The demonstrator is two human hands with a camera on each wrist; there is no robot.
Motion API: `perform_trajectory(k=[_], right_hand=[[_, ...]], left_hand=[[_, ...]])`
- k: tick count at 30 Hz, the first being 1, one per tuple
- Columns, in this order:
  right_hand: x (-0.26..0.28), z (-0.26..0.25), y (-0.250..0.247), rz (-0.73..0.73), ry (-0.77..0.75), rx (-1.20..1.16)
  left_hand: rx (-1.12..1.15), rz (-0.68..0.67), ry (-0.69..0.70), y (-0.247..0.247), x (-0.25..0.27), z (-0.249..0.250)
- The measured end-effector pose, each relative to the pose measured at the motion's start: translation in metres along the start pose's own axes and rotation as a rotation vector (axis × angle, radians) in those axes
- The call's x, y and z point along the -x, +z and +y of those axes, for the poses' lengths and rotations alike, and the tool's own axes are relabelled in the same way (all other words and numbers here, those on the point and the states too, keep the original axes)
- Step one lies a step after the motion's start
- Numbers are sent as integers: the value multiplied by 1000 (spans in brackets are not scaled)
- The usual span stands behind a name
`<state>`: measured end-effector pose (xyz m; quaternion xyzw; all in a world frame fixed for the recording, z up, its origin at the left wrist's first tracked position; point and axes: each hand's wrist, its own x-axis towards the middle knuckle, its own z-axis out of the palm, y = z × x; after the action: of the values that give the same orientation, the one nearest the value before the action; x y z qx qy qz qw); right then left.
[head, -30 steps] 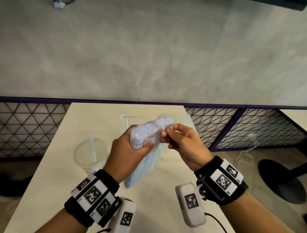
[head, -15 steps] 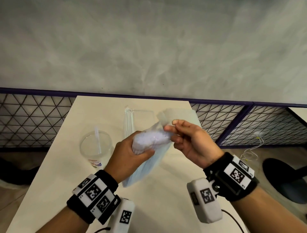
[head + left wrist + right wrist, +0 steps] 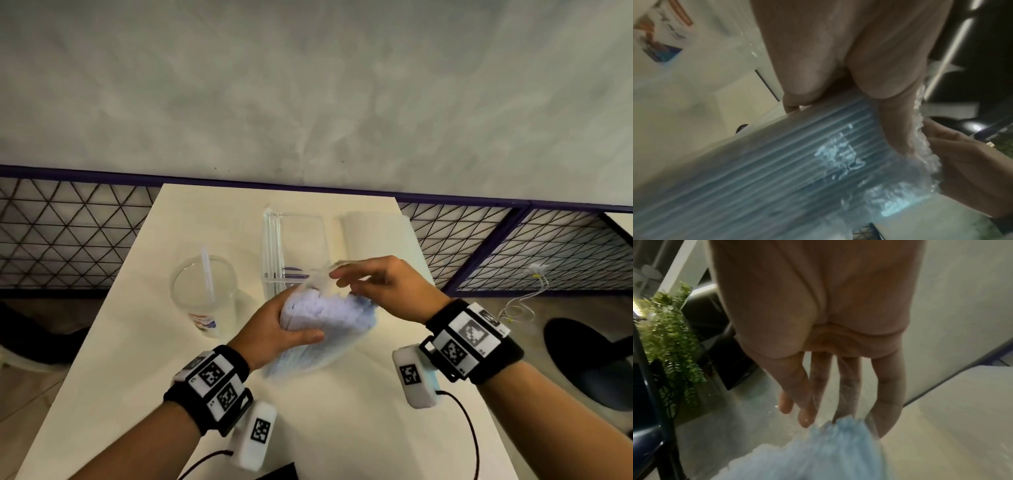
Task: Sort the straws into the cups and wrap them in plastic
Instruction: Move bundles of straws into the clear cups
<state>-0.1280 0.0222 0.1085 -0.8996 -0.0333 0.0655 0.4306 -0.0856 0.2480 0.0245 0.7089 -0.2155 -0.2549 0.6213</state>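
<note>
While the pack of blue straws [image 3: 322, 329] tilts above the table [image 3: 342, 428], my left hand [image 3: 274, 329] grips it, thumb across the front. At the pack's upper end my right hand [image 3: 383, 287] reaches in with fingers [image 3: 805, 402] extended and slightly apart; whether they pinch the clear wrap I cannot tell. Left of the pack stands a clear cup [image 3: 204, 291] with one straw [image 3: 208, 274] inside. Beyond the pack lies a clear box [image 3: 301, 240].
</note>
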Motion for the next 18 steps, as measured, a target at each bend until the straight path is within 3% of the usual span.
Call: perform_trajectory(k=[4, 10, 18], right_hand=[[2, 9, 8, -34, 55, -5], [6, 15, 12, -104, -3, -62], [12, 37, 27, -30, 59, -6]], left_hand=[[-40, 34, 49, -6, 5, 2], [-225, 228, 178, -6, 5, 15], [-144, 129, 126, -15, 13, 5]])
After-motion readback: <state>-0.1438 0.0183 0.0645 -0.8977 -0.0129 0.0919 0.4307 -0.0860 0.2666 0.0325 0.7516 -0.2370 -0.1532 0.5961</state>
